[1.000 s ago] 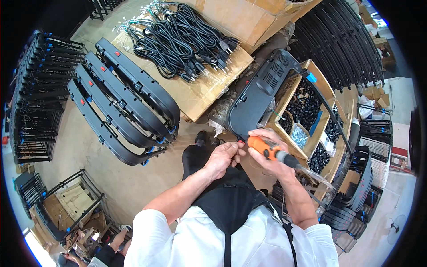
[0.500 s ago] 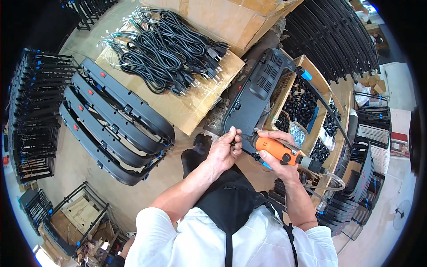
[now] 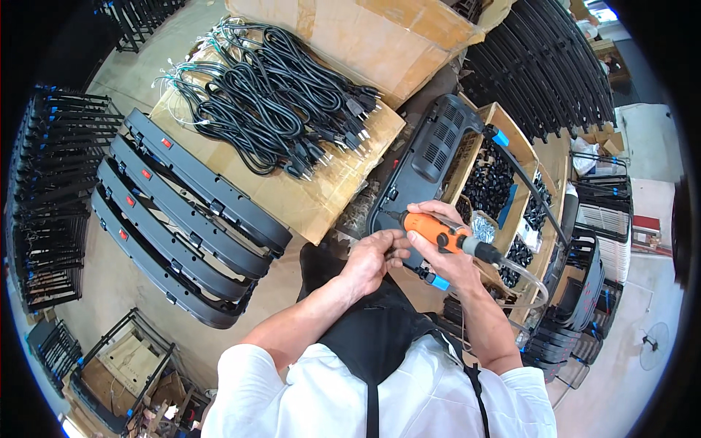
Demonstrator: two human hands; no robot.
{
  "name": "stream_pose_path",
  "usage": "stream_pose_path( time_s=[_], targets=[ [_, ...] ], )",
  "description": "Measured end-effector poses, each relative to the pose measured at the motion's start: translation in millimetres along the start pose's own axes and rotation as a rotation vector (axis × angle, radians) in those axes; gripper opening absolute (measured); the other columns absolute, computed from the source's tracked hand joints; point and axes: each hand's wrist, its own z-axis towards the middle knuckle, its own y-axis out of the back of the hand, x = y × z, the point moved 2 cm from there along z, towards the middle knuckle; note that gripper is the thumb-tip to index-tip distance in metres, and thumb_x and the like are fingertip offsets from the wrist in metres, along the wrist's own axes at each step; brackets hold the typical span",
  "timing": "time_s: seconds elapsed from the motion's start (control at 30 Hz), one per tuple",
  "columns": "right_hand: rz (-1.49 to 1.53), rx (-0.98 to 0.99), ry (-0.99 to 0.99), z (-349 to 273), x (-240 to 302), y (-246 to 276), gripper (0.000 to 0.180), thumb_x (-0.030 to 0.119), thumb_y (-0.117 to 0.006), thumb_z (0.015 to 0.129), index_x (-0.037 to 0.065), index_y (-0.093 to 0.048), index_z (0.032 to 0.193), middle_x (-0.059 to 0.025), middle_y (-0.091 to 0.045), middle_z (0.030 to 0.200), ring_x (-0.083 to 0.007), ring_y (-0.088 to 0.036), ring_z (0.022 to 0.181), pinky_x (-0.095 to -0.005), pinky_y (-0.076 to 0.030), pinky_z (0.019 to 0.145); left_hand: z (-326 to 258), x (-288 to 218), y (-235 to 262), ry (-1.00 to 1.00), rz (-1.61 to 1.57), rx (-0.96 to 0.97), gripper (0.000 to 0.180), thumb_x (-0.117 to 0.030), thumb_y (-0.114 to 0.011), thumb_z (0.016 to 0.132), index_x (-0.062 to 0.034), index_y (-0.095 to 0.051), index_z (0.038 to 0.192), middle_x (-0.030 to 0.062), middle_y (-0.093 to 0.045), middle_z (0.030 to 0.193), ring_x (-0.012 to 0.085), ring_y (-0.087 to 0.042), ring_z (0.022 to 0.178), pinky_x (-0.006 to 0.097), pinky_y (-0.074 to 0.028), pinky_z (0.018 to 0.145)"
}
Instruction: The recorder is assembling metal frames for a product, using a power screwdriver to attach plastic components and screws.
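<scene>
One orange screwdriver (image 3: 425, 225) is clasped by the right hand (image 3: 456, 255), its long axis pointed left and slightly far, over the black panel's (image 3: 415, 182) near end; whether anything is pinched by the curled left hand (image 3: 369, 261) cannot be told.

Power driver (image 3: 423, 223): bright orange body, black switch, grey and black rear end
Hose (image 3: 543, 290): clear, pale
Housing (image 3: 415, 175): dark grey, patterned with rows of dark vent slots (image 3: 447, 133)
Clips (image 3: 437, 282): vivid blue
Cords (image 3: 272, 109): black, with green and white wire ends at upper left
Cardboard sheet (image 3: 314, 212): tan
Curved frames (image 3: 212, 188), left of frame: charcoal grey, each dotted with one red switch (image 3: 146, 174)
Bin (image 3: 512, 131): pale wood-brown
Small parts (image 3: 488, 186): black
Screws (image 3: 483, 228): silvery
Shirt (image 3: 321, 394), lower edge: plain white
Apron (image 3: 372, 332): plain black
</scene>
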Motion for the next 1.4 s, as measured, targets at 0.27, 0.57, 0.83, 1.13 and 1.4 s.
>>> stream_pose_path(
  time_s=[0.27, 0.57, 0.83, 1.13, 1.4],
  targets=[
    [-0.135, 0.076, -0.006, 21.3, -10.1, -16.6, 0.037, 0.013, -0.082, 0.089, 0.008, -0.066, 0.122, -0.0098, -0.076, 0.126, -0.0221, -0.076, 0.11, -0.0362, -0.06, 0.097, -3.5, -7.0, 14.9, 0.002, 0.096, 0.083, 0.025, -0.026, -0.058, 0.113, -0.0047, -0.07, 0.116, 0.0011, -0.072, 0.094, 0.0099, -0.064, 0.08, 0.024, -0.052, 0.069],
    [-0.12, 0.108, -0.005, 27.2, -7.3, -17.5, 0.039, 0.012, -0.082, 0.089, 0.008, -0.066, 0.124, -0.012, -0.075, 0.13, -0.0237, -0.075, 0.114, -0.0373, -0.06, 0.1, -0.6, -15.7, 19.5, -0.041, -0.075, -0.048, 0.023, -0.024, -0.06, 0.112, -0.0043, -0.071, 0.114, 0.0009, -0.072, 0.095, 0.0109, -0.064, 0.077, 0.026, -0.055, 0.069],
    [0.08, 0.029, 0.031, 18.3, 22.3, 37.0, 0.05, 0.001, -0.082, 0.088, 0.003, -0.061, 0.133, -0.0146, -0.069, 0.136, -0.0249, -0.068, 0.125, -0.0398, -0.053, 0.111, 24.4, -21.1, -1.4, -0.014, -0.162, -0.082, 0.024, -0.029, -0.061, 0.111, -0.0073, -0.071, 0.114, 0.0002, -0.07, 0.091, 0.0136, -0.064, 0.078, 0.028, -0.055, 0.072],
    [0.097, -0.059, 0.029, 37.4, 10.4, 131.3, 0.051, 0.006, -0.082, 0.088, 0.003, -0.057, 0.132, -0.0214, -0.069, 0.135, -0.0286, -0.067, 0.125, -0.0443, -0.052, 0.11, 99.9, -26.4, -96.4, 0.054, -0.254, 0.077, 0.022, -0.026, -0.063, 0.11, -0.0094, -0.068, 0.124, -0.0023, -0.067, 0.091, 0.0106, -0.06, 0.078, 0.025, -0.05, 0.068],
    [0.198, -0.269, -0.028, 92.2, -38.5, 239.7, 0.053, 0.009, -0.084, 0.088, 0.002, -0.059, 0.134, -0.0154, -0.071, 0.133, -0.0242, -0.065, 0.128, -0.0411, -0.051, 0.112, 210.3, -12.1, -188.1, 0.018, -0.158, 0.1, 0.032, -0.033, -0.053, 0.115, -0.0044, -0.061, 0.127, 0.004, -0.067, 0.097, 0.0158, -0.064, 0.083, 0.031, -0.055, 0.073]
  ],
)
